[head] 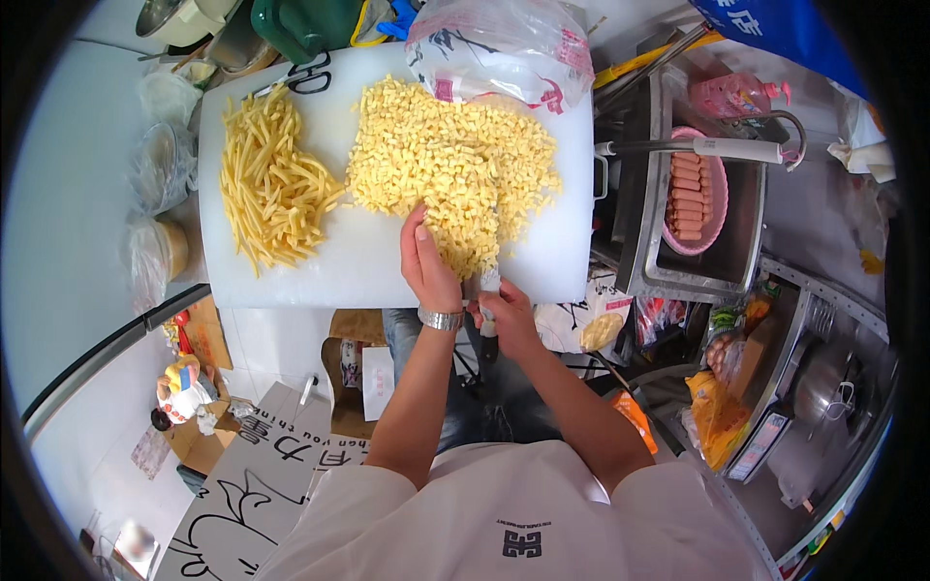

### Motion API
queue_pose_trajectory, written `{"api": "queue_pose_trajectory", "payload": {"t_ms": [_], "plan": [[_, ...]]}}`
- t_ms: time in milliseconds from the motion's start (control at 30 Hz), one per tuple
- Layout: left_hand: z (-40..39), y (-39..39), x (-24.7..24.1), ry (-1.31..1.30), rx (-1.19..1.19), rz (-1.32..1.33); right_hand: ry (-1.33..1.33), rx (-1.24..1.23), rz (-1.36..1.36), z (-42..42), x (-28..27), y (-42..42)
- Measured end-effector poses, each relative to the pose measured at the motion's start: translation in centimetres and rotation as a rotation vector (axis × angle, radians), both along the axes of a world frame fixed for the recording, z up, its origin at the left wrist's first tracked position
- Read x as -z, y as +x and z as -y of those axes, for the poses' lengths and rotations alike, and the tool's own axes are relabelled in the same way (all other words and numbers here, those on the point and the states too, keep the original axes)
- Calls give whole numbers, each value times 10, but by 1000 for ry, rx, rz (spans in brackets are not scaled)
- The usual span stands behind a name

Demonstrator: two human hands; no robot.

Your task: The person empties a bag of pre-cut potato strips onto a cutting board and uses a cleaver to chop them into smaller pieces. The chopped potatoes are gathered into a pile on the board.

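Observation:
A large heap of diced yellow fries (436,152), probably potato, spreads over a white cutting board (349,269). My left hand (429,265), a metal watch on its wrist, is cupped along the heap's near left side. Its fingers are extended and rest against the pieces. My right hand (511,319) grips the dark handle of a knife (488,282) at the board's front edge. The blade points away from me and is largely hidden by diced pieces. Uncut fries (276,189) lie in a pile on the left of the board.
Black-handled scissors (311,76) and a printed plastic bag (501,51) lie along the board's far side. To the right, a metal sink (716,272) holds a pink basket (716,218) of sausages (687,196). Wrapped containers (161,163) stand left of the board.

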State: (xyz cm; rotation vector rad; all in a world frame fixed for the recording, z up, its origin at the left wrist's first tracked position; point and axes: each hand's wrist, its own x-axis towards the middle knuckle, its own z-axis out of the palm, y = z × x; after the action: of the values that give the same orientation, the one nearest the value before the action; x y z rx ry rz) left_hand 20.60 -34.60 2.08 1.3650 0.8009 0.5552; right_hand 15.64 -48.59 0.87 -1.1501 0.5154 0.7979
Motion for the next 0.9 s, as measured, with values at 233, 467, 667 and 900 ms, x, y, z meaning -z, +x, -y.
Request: {"api": "queue_pose_trajectory", "payload": {"t_ms": [233, 467, 667, 900], "plan": [[2, 20, -14, 67, 60, 42, 39, 47, -22, -4, -24, 20], [-26, 169, -43, 20, 264, 86, 70, 40, -23, -7, -97, 166], [-60, 218, -70, -406, 324, 179, 52, -21, -38, 6, -122, 208], [-58, 72, -19, -266, 188, 206, 87, 87, -51, 35, -81, 91]]}}
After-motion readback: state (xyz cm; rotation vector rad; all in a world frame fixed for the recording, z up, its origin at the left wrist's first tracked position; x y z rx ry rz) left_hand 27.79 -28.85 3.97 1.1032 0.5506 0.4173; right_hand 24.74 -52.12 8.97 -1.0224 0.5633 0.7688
